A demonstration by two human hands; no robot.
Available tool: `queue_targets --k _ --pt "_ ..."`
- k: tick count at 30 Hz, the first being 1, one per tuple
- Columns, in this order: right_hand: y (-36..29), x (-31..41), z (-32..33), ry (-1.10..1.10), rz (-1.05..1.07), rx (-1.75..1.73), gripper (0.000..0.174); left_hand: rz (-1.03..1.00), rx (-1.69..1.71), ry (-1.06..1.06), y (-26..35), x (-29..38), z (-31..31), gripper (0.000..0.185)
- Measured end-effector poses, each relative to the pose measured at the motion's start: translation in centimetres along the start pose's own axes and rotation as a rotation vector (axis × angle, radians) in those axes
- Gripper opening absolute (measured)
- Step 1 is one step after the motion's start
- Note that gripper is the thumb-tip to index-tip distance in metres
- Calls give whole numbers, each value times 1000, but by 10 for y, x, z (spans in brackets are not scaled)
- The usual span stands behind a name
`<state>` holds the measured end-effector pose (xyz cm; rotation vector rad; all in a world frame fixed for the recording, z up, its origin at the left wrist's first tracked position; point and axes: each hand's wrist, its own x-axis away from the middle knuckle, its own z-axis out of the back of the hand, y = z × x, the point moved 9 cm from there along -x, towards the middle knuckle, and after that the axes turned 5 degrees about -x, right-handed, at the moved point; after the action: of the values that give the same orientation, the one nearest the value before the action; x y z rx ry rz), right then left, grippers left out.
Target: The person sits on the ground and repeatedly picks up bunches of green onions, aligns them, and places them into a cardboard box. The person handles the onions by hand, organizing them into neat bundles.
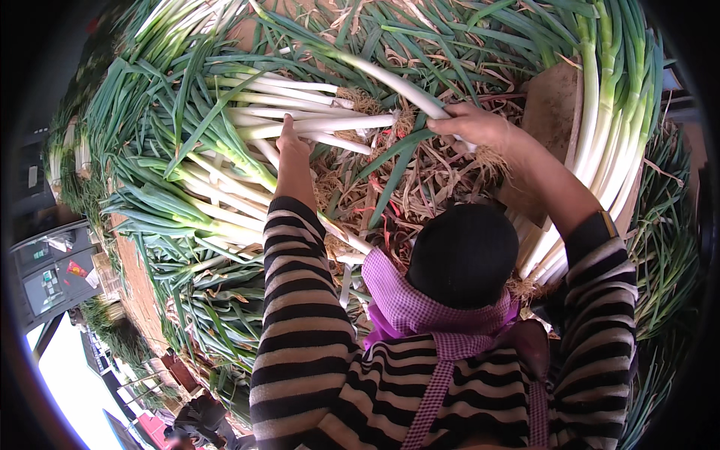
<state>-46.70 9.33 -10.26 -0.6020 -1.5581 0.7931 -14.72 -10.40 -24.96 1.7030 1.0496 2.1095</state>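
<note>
My right hand [475,126] grips one large green onion [394,81] near its root end, the roots hanging below my palm and the green leaves reaching to the upper left. My left hand [293,140] is at the pile on the left, its thumb over the white shaft of another green onion [349,124]; its other fingers are mostly hidden. Around that hand lie several more green onions [225,185], white shafts and roots toward the middle. Dry husks and trimmings [439,174] cover the ground between my hands, with red strips among them.
At the right a bundle of green onions [602,135] leans against a brown board [551,107]. A purple checked apron [388,281] and a dark rounded shape [464,256] are in front of my body. A person in dark clothes [199,422] is at the lower left, near stacked greens [121,332].
</note>
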Motion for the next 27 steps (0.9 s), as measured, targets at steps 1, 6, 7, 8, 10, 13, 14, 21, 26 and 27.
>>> queue_targets --k 1,6,7,8,10,13,14,21,26,27 --pt "10 -9 6 95 -102 95 32 -34 -22 20 4 -3 -1 55" --pt "-6 1 26 140 177 40 30 -193 86 -125 12 24 0 39" --pt "-19 6 29 105 267 75 30 -218 139 -177 16 37 4 38" --pt "-25 6 28 102 269 74 31 -237 220 -295 20 54 3 36" --pt "-46 7 17 53 368 73 35 -227 288 -489 25 90 3 39" --pt "-52 -2 -25 -48 367 128 44 -269 296 -795 14 154 -11 47" --pt "-49 1 -41 -141 380 24 48 -218 344 -765 1 165 -13 49" --pt "-8 46 -37 -114 211 228 48 -48 255 -946 -58 231 -44 52" --pt "-9 118 8 -66 219 171 55 16 359 -896 -70 236 -49 46" --pt "-8 129 13 -51 242 193 57 -9 342 -920 -72 241 -52 49"
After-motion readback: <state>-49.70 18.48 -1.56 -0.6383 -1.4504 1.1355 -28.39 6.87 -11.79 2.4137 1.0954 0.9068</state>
